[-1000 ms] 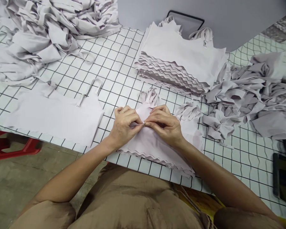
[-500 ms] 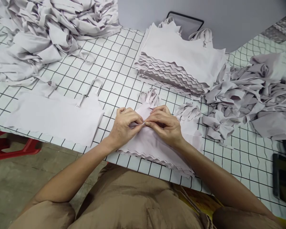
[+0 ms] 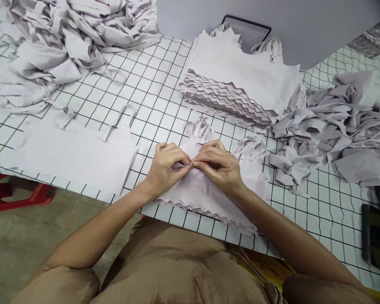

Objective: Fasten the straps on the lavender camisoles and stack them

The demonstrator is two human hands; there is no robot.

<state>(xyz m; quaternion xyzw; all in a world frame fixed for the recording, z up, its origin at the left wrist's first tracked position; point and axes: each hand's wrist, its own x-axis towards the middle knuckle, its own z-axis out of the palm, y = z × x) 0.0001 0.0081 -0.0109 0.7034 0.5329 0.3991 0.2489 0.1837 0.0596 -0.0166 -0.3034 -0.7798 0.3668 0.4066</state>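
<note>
Left hand (image 3: 167,169) and right hand (image 3: 220,169) pinch a thin pale strip (image 3: 186,164) over layered garments (image 3: 205,192) at centre, work seemingly partway: a neat stack (image 3: 237,63) lies upper centre-right, crumpled heaps upper left (image 3: 53,55) and right (image 3: 329,118) lie unstacked.

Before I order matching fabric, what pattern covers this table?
A grid of dark lines on whitish ground covers the table, best seen in the head view.

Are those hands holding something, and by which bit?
Yes: the left hand and right hand both seem to pinch pale grey-pink cloth by a thin edge, where the hands meet; exactly which edge can't be told.
</note>
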